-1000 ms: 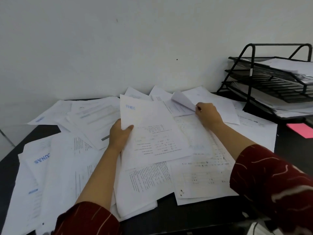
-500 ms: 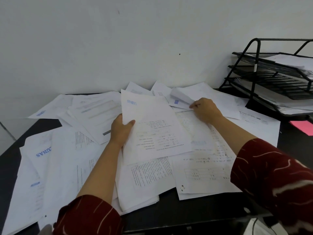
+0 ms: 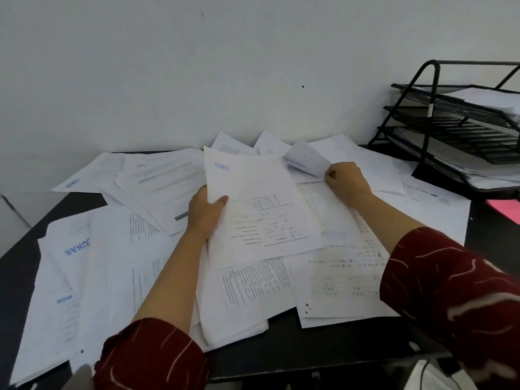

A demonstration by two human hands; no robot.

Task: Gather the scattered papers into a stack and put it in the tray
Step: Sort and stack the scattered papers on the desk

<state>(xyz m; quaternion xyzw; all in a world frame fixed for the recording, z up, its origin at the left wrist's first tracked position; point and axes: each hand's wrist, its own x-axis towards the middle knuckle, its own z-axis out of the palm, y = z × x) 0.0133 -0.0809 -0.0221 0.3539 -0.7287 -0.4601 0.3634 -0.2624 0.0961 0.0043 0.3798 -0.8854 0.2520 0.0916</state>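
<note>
Many white printed papers (image 3: 118,271) lie scattered and overlapping across a black desk (image 3: 295,350). My left hand (image 3: 206,212) grips the left edge of a small stack of sheets (image 3: 261,209), thumb on top, lifted above the pile. Farther back, my right hand (image 3: 347,180) pinches the curled corner of another sheet (image 3: 306,159), which bends up off the papers. The black three-tier wire tray (image 3: 422,153) stands at the back right, with papers on its top and bottom shelves.
A white wall runs close behind the desk. A pink sheet (image 3: 506,209) lies on the desk under the tray's right side. The desk's front edge is near my sleeves, and bare black surface shows along the front.
My right hand has pulled the far sheet's corner up and back so it curls higher. My left hand keeps its hold on the stack; the camera has shifted slightly left.
</note>
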